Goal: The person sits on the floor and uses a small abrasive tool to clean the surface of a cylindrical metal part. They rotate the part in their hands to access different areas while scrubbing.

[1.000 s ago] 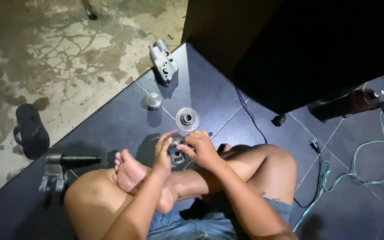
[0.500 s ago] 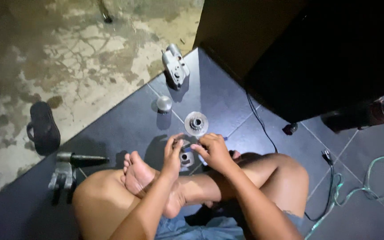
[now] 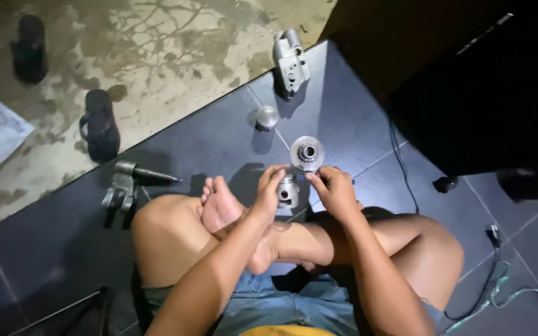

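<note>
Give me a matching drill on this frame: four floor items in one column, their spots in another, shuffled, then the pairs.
Things:
1. small metal cylinder
2. toothed disc
3. round metal cap
4. dark sandal

Places:
A. on the bare concrete, beside the tile edge
B. between the fingers of both hands
C. on the dark tile just beyond the hands
D. on the tile between the disc and the grey housing

Pairs: 1-B, 2-C, 3-D, 4-A

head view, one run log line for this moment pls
posture: seated cross-legged on dark tile | left hand + right hand: both on small metal cylinder | nearby: toothed disc, metal knob, metal housing
</note>
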